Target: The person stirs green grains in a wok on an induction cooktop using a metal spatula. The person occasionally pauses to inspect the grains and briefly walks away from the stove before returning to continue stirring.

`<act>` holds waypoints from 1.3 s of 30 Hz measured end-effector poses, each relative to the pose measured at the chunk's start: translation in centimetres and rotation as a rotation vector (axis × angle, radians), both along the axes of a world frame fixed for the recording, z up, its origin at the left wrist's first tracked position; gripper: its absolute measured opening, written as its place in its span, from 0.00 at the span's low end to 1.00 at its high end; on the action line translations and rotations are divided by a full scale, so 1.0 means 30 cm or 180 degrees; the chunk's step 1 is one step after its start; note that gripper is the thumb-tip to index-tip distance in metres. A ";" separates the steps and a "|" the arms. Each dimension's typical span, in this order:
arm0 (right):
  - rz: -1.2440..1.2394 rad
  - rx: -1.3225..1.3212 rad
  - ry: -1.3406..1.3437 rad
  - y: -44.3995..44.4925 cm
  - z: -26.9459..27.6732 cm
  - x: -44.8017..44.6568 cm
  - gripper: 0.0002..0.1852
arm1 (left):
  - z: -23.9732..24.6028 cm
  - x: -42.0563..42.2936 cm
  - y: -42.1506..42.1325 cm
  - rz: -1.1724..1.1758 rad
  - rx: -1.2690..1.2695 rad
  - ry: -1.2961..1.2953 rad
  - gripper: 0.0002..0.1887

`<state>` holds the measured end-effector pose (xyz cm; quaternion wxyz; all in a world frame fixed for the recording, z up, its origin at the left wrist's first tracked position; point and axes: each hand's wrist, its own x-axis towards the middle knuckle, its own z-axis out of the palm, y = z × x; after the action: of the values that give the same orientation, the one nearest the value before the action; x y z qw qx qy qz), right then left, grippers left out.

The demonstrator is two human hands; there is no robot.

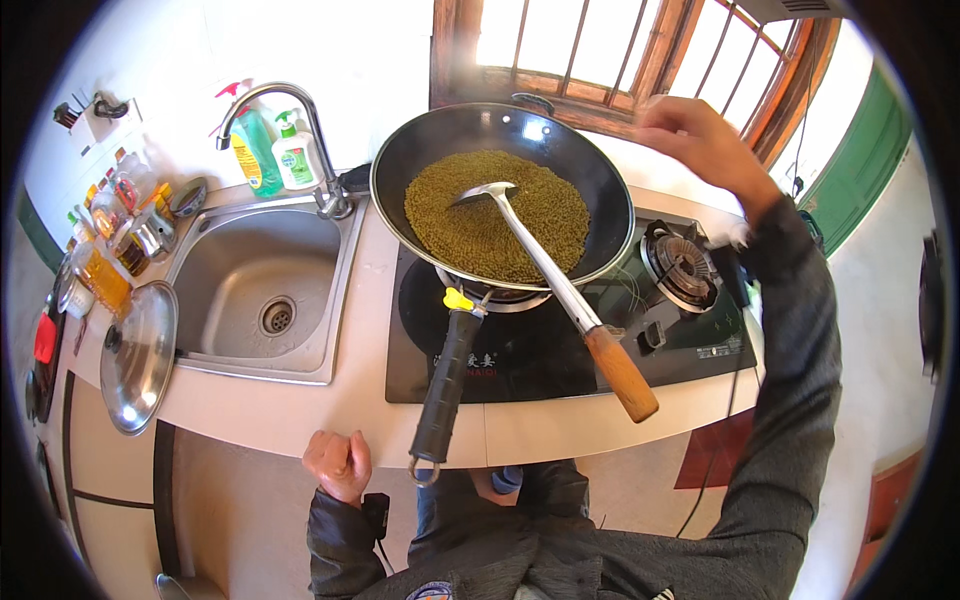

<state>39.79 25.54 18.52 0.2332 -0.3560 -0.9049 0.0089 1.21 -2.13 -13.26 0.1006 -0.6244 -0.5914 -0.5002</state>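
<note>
A black wok [607, 180] stands on the left burner of a black glass gas hob [510, 382]. It holds a broad bed of small greenish-brown grains or beans [517, 217]. Resting in them is the steel head of a wok spatula [525, 232]; its wooden handle slants over the rim towards me. My left hand [337, 465] is curled into a fist at the counter's front edge, left of the wok's black handle [442, 390]. To the wok's right, near the window, my right hand [694, 142] is raised with bent fingers. It is blurred, and whether it holds anything is unclear.
Left of the hob is a steel sink [247, 277] with a curved tap [322, 142] and two pump bottles behind it. A domed pan lid [139, 360] leans at its left side, near several bottles [101, 274]. The right burner [681, 266] is beside the wok. A barred window [555, 79] stands behind.
</note>
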 end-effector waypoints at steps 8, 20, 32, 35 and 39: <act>0.0024 -0.0253 -0.1667 0.322 -0.238 -0.283 0.06 | -0.005 -0.015 -0.004 -0.0019 -0.0097 0.0197 0.15; -0.0147 -0.0558 -0.2656 0.459 -0.342 -0.381 0.05 | 0.001 -0.016 -0.011 -0.0009 -0.0193 0.0235 0.14; -0.0379 -0.0623 -0.3033 0.479 -0.421 -0.437 0.11 | -0.017 -0.019 -0.005 0.0056 -0.0147 0.0218 0.15; -0.0135 -0.0334 -0.2953 0.492 -0.430 -0.429 0.09 | -0.021 -0.019 -0.006 0.0064 -0.0119 0.0177 0.16; 0.0053 -0.0523 -0.2374 0.506 -0.394 -0.392 0.06 | -0.019 -0.017 -0.004 0.0025 -0.0099 0.0170 0.15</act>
<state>28.02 40.73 6.70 -0.1415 -0.3450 -0.9267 -0.0470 0.69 -2.25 -13.83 0.1086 -0.6367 -0.5987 -0.4737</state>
